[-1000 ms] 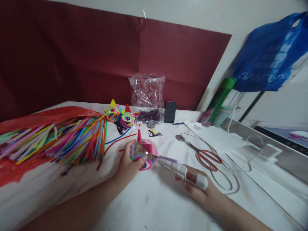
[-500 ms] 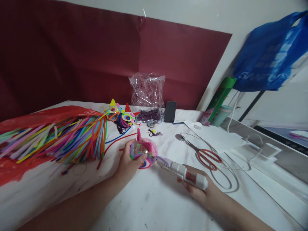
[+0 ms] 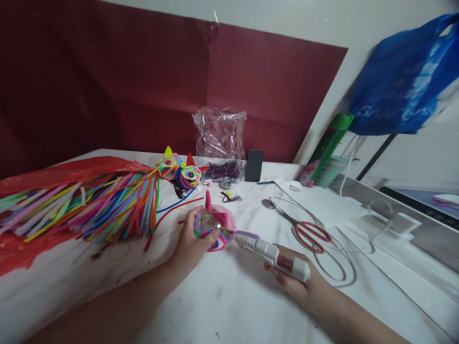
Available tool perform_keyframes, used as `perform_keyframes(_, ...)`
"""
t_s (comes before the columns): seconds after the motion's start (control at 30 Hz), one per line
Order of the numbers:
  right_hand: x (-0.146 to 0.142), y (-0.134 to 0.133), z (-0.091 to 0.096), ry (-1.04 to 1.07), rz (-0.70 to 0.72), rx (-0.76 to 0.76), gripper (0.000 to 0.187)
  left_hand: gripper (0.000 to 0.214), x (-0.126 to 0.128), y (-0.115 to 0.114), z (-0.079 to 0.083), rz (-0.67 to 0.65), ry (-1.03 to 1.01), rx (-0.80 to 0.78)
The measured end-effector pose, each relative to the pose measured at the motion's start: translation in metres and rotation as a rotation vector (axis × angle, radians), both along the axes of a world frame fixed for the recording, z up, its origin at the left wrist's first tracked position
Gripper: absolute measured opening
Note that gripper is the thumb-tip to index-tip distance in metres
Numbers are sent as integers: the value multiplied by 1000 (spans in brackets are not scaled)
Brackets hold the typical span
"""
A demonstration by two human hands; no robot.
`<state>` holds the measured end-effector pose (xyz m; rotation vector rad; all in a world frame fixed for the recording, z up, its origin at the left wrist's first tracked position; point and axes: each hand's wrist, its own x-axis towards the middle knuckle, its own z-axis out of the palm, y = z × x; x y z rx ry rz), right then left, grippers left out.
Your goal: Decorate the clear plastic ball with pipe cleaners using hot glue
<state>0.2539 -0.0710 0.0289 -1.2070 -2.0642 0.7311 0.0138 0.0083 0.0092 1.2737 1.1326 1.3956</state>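
Near the middle of the table, my left hand [image 3: 195, 239] is closed on a round pipe-cleaner craft [image 3: 226, 219]. It is mostly pink, with pink pointed ears and a clear, shiny part in its middle. From its right side a purple pipe cleaner [image 3: 247, 234] sticks out. A white hot glue gun [image 3: 267, 251] is in my right hand [image 3: 299, 282], fingers wrapped round its handle. Its nozzle points left at the craft, just under the purple pipe cleaner; I cannot tell if the two touch.
Colourful pipe cleaners [image 3: 118, 205] lie on a red plastic bag [image 3: 89, 167] at left. Two finished-looking crafts [image 3: 190, 176], a clear bag [image 3: 220, 134] and a phone [image 3: 254, 166] stand at the back. Orange-handled scissors [image 3: 310, 236] and a white cable [image 3: 344, 272] lie at right.
The glue gun's nozzle has drawn slightly away from the purple pipe cleaner, which now shows more clearly above it. My left hand keeps its hold on the craft.
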Motion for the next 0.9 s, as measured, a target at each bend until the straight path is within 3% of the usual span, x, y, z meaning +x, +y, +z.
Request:
perform_keyframes(0.47,2,1,-3,14,-23,19,18,62,2,-2,3,19,-2,-1)
perform_keyframes(0.9,4,0,-4,7,-8,-54,19,60,-1,1,0,25,-35,-32)
